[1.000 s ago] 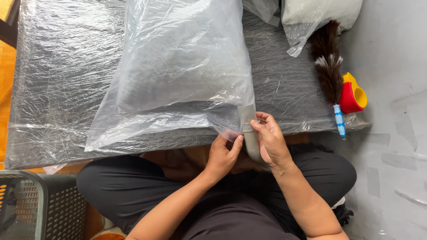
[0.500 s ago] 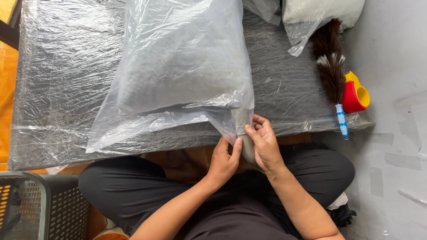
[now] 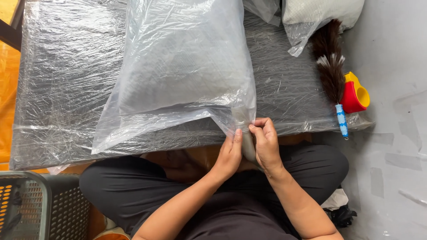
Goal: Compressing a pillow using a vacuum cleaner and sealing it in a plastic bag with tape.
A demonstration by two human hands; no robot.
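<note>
At the near edge of the table (image 3: 58,111), the grey tube (image 3: 248,149) runs lengthwise from the person's lap into the clear bag's (image 3: 182,71) corner; the right hand (image 3: 267,144) grips it, the left hand (image 3: 230,154) pinches the plastic beside it.

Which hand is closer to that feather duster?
The right hand. It is just left of and below the feather duster; the left hand is farther left, beyond the grey tube.
</note>
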